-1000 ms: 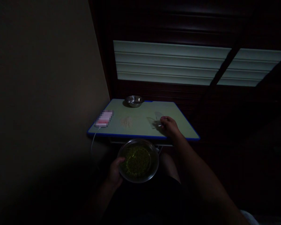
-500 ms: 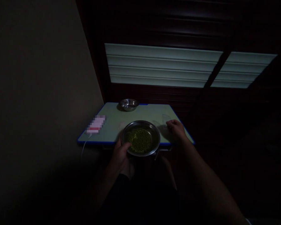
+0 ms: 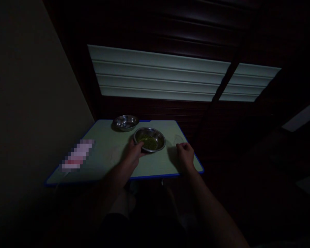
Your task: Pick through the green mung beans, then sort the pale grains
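Note:
In the head view my left hand [image 3: 134, 150] grips the near-left rim of a steel bowl [image 3: 161, 146], thumb inside the edge. Small green grains [image 3: 150, 142], which look like mung beans, lie in it. The bowl is tilted and held over the pale table. To the right, my right hand [image 3: 186, 155] is closed in a pinch at the near edge of a clear, see-through plastic piece [image 3: 178, 138]. Its exact shape is hard to make out in the dim light.
A second steel bowl [image 3: 126, 124] stands at the back left of the blue-edged table [image 3: 155, 167]. A blurred-out phone-like object [image 3: 78, 155] with a cable lies at the left, beside the wall [image 3: 28, 103]. Dark slatted doors [image 3: 157, 79] rise behind.
My left hand has moved the bowl of green grains forward, away from me and over the table, tilting it more. The view has shifted. My right hand keeps its pinch by the clear piece.

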Available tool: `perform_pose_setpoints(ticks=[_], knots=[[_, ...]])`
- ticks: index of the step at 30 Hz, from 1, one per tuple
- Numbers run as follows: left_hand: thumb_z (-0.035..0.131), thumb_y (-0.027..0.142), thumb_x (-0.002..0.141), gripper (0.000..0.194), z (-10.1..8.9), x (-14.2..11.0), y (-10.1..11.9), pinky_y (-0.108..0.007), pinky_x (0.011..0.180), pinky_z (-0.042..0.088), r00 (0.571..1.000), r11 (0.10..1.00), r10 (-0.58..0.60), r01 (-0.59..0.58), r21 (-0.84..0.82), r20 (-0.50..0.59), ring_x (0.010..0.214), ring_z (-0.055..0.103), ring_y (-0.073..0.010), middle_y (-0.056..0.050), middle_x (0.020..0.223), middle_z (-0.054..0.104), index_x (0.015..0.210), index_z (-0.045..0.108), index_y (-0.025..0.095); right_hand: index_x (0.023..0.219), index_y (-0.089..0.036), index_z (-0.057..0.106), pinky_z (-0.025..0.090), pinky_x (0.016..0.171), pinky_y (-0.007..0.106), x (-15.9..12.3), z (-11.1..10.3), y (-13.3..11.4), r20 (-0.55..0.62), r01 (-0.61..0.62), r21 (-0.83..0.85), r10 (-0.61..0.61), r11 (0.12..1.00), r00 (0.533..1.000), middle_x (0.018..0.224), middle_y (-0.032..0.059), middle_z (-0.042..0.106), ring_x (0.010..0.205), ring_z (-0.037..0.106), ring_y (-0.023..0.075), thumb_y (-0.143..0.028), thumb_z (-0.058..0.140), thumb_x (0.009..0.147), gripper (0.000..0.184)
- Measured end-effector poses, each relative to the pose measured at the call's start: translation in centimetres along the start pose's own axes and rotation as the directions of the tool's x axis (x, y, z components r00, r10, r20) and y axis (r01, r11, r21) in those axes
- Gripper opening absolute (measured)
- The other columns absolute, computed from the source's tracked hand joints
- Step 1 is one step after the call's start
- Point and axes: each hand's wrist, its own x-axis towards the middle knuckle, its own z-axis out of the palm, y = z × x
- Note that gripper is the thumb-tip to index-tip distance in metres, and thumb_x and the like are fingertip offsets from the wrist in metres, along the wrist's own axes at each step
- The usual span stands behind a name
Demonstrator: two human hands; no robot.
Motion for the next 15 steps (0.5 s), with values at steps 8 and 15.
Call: perform_pose_setpoints(ticks=[8, 15], knots=[[0.070, 0.007, 0.063, 0.034, 3.9, 3.8, 0.3, -0.037, 0.061, 0.057, 0.999, 0.993, 0.032, -0.029, 0.116, -0.028, 0.092, 0.067, -0.0287, -0.010, 0.101, 0.069, 0.093, 0.066, 0.022, 0.065, -0.021, 0.050, 0.039, 0.057, 0.025, -0.3, -0.1, 0.0, 0.019, 0.020, -0.033, -0.019, 0.999, 1.000, 0.058, -0.0037, 0.050, 0.057, 0.045, 0.0131, -0.037, 0.060, 0.066, 0.019], [0.072, -0.001, 0.054, 0.029, 3.8, 7.0, 0.6, -0.037, 0.061, 0.056, 0.999, 0.996, -0.050, 0.050, 0.077, -0.006, 0.092, 0.066, -0.0318, -0.011, 0.086, 0.069, 0.074, 0.065, 0.018, 0.065, -0.021, 0.052, 0.038, 0.056, 0.026, -0.1, 0.0, 0.3, 0.049, 0.056, -0.110, -0.051, 0.992, 0.998, 0.059, -0.0023, 0.052, 0.058, 0.047, 0.0145, -0.038, 0.061, 0.068, 0.019]])
